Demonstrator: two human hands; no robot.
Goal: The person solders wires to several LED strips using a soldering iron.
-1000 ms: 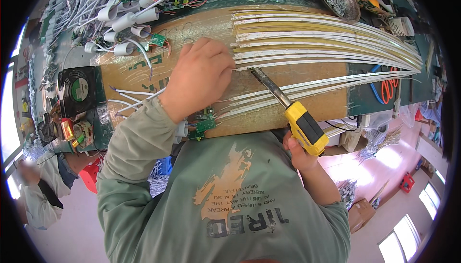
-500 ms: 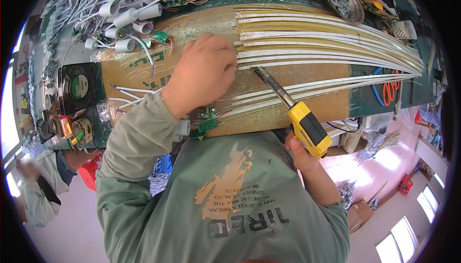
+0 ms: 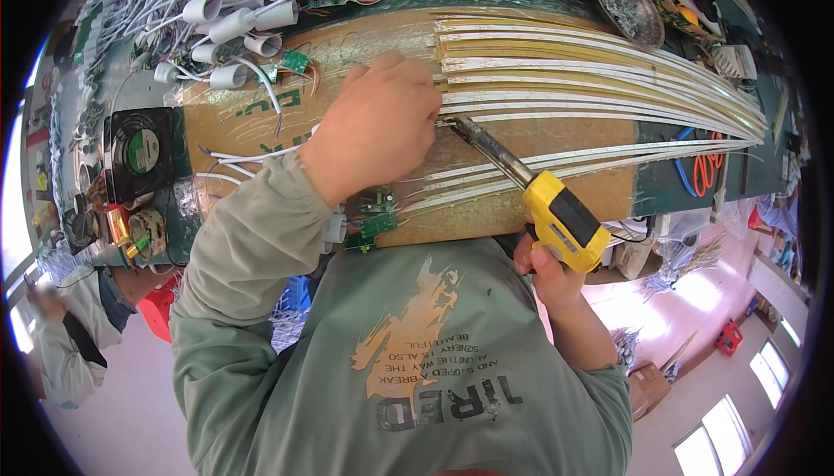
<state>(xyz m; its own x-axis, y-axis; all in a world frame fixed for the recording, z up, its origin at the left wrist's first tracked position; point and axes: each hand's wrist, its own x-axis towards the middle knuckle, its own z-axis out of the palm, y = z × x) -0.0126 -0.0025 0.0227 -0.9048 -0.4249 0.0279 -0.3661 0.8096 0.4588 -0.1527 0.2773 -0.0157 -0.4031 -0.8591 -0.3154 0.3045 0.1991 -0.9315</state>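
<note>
Pressing the strip ends (image 3: 452,111), the left hand (image 3: 373,133) is staying put, fingers together; the right hand (image 3: 547,272), clamped on the soldering iron (image 3: 556,211), is keeping its tip there.

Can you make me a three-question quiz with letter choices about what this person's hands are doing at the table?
1. Where does the left hand rest?
A. on the fan
B. on the ends of the white strips
C. on the floor

2. What colour is the handle of the soldering tool?
A. yellow and black
B. red
C. white

3. How does the right hand hold the tool?
A. lets it lie loose
B. grips the handle
C. pinches the tip

Answers: B, the hand presses where the strips begin; A, the handle shows yellow with black; B, the fingers wrap the handle while the metal tip points at the strips.
</note>
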